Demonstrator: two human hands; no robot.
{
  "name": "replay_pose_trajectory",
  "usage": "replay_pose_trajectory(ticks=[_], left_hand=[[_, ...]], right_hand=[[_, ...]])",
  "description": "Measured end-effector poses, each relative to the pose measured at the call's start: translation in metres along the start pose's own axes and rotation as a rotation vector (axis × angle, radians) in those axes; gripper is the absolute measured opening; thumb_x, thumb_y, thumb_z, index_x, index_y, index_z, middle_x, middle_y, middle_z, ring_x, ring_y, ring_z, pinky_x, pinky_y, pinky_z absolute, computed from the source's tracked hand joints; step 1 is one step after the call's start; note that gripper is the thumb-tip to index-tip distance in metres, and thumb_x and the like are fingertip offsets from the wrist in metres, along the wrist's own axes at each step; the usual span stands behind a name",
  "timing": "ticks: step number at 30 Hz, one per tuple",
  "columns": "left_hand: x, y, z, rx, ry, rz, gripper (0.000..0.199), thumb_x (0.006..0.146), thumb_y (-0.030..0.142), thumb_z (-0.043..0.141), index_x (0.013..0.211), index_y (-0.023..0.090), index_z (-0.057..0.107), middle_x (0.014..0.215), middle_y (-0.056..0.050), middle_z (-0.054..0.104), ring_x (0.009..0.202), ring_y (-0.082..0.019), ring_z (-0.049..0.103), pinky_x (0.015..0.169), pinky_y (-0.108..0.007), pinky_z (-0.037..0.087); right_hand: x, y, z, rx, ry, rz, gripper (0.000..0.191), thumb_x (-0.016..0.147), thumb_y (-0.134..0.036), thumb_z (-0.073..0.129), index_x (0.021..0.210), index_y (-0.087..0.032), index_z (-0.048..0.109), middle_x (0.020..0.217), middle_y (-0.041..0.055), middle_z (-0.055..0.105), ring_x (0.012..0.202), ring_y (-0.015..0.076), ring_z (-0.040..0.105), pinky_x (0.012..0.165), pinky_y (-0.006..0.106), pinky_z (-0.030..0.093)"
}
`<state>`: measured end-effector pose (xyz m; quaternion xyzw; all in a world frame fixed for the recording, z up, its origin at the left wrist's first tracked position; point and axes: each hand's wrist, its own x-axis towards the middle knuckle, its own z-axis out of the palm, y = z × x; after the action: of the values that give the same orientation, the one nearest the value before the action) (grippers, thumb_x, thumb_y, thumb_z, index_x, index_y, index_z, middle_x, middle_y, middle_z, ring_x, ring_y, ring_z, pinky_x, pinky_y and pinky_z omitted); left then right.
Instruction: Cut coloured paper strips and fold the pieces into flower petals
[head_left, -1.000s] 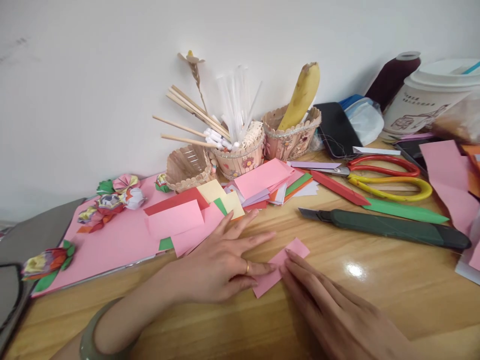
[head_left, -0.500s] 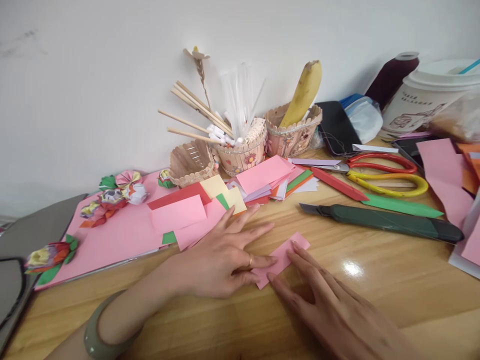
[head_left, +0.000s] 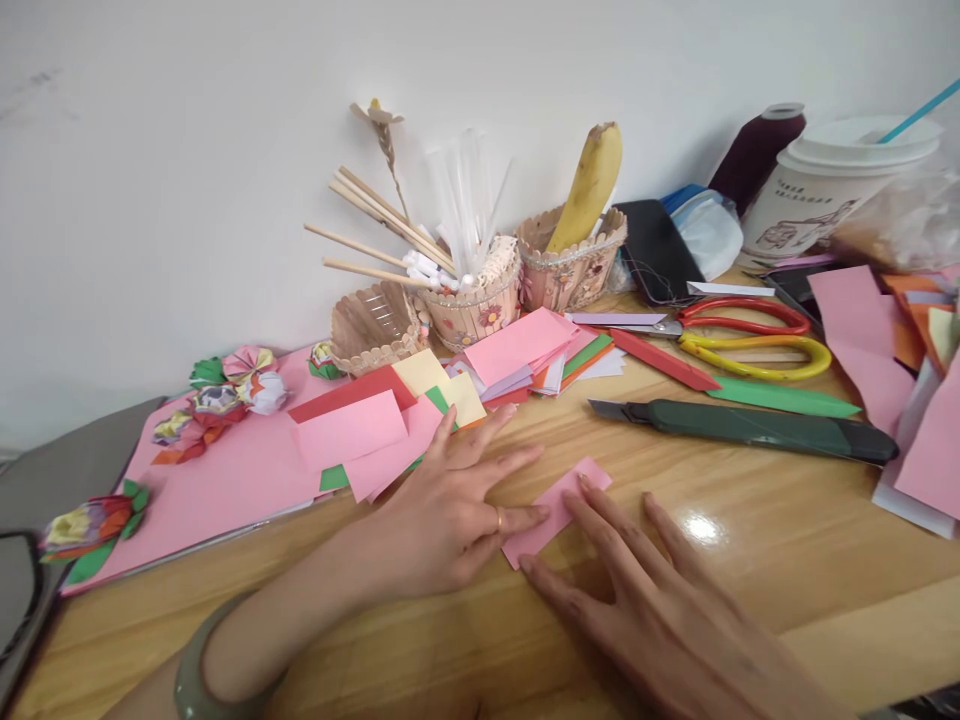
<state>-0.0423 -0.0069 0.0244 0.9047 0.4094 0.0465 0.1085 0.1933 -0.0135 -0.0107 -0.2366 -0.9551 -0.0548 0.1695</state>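
Observation:
A small pink paper strip (head_left: 551, 515) lies slanted on the wooden table (head_left: 390, 660) in front of me. My left hand (head_left: 457, 515), a ring on one finger and a bangle (head_left: 214, 660) at the wrist, rests with fingers spread and one fingertip on the strip's left part. From the right, my right hand (head_left: 637, 590) has its fingers apart, with fingertips on the strip's upper side and the thumb at its lower edge. Beyond the left fingertips lie loose pink, red, cream and green paper pieces (head_left: 352, 430).
A utility knife (head_left: 765, 428) with its blade out lies at right, below scissors (head_left: 750, 335). Small wooden baskets (head_left: 480, 310) stand at the back, one holding a banana (head_left: 589, 190). Folded paper flowers (head_left: 217, 400) sit on a pink sheet at left; a lidded cup (head_left: 817, 200) stands far right.
The fingers of my right hand have spread, and its fingertips have shifted slightly left along the strip. My left hand stays on the paper. The whole view has shifted a little.

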Motion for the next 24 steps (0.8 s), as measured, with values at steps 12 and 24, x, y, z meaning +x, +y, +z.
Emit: replay_pose_trajectory(ticks=[12, 24], left_hand=[[0.001, 0.003, -0.002, -0.001, -0.016, -0.032, 0.035, 0.089, 0.024, 0.055, 0.121, 0.038, 0.058, 0.144, -0.005, 0.04, 0.14, -0.037, 0.01, 0.099, -0.074, 0.003], [0.0, 0.001, -0.004, -0.034, -0.081, -0.05, 0.057, 0.075, 0.054, 0.068, 0.127, 0.037, 0.053, 0.148, -0.01, 0.034, 0.139, -0.041, 0.007, 0.098, -0.075, 0.004]], right_hand=[[0.0, -0.003, 0.003, 0.017, -0.015, 0.014, 0.05, 0.082, -0.042, 0.056, 0.13, -0.032, 0.047, 0.13, 0.0177, 0.052, 0.127, 0.0394, 0.038, 0.085, 0.058, 0.045], [-0.004, 0.011, -0.008, -0.094, -0.025, -0.079, 0.055, 0.08, -0.011, 0.034, 0.134, -0.013, 0.046, 0.137, 0.0126, 0.05, 0.129, 0.0314, 0.038, 0.087, 0.054, 0.046]])
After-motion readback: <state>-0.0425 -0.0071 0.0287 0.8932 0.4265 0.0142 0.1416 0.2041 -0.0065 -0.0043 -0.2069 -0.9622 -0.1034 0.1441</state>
